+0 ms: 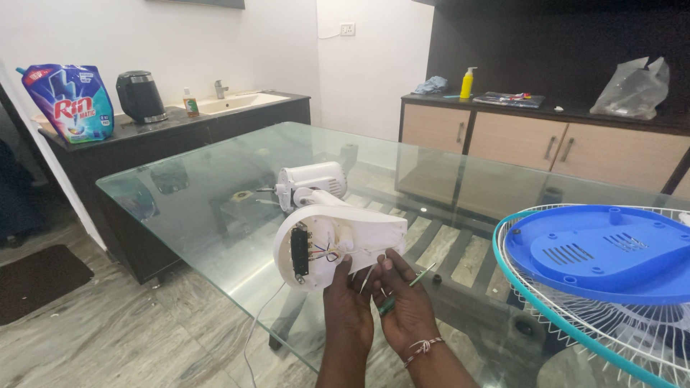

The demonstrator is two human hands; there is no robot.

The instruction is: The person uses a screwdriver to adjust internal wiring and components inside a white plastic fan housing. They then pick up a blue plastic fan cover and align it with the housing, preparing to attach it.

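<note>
Glass table [215,194], large, clear-topped, smooth and reflective, carries every piece of a table fan now in parts. Fan guard [575,330], round wire cage with teal rim, lies flat at the table's right end; on it rests the blue base cover [604,255], moulded plastic, oval, with vent slots and screw bosses, already taken off. Fan body [327,230], white glossy plastic, lies on its side near the table's middle, motor housing away from the camera, underside of its stand opened toward it: a black switch block and thin coloured wires stand exposed, so the wiring looks to be the work in hand, with reassembly not yet done. Left hand [350,302] props the open shell from below, fingers curled at its edge. Right hand [404,305] pinches loose wire ends and grips a slim green-handled screwdriver [406,287].
</note>
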